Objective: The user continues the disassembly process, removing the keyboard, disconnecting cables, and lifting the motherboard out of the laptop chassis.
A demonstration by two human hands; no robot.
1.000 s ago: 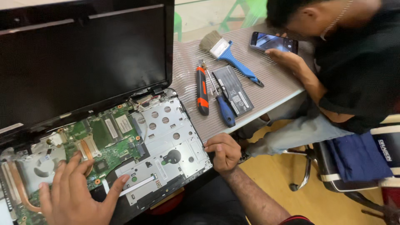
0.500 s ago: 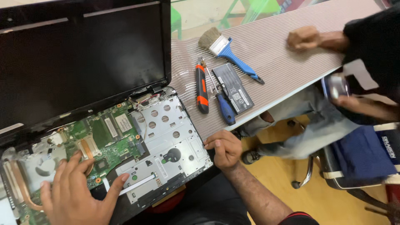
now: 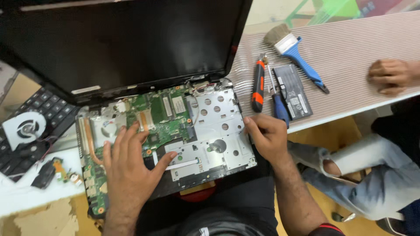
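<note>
An opened laptop lies before me with its green motherboard (image 3: 164, 120) and silver metal frame (image 3: 216, 122) exposed, and its dark screen (image 3: 127, 43) tilted up behind. My left hand (image 3: 129, 168) rests flat on the board, fingers spread, thumb on a white strip. My right hand (image 3: 267, 135) grips the laptop's right edge, fingers curled over the frame.
An orange-black screwdriver (image 3: 258, 86), a blue-handled screwdriver (image 3: 280, 109), a flat black battery (image 3: 294, 89) and a blue-handled brush (image 3: 293, 50) lie on the striped tabletop (image 3: 350, 52). A loose fan (image 3: 27, 129) sits on a keyboard at left. Another person's hand (image 3: 389, 76) rests at right.
The view has shifted right and closer. The other person has put away the phone and lowered a hand to the table. My right hand moved up onto the laptop's edge.
</note>
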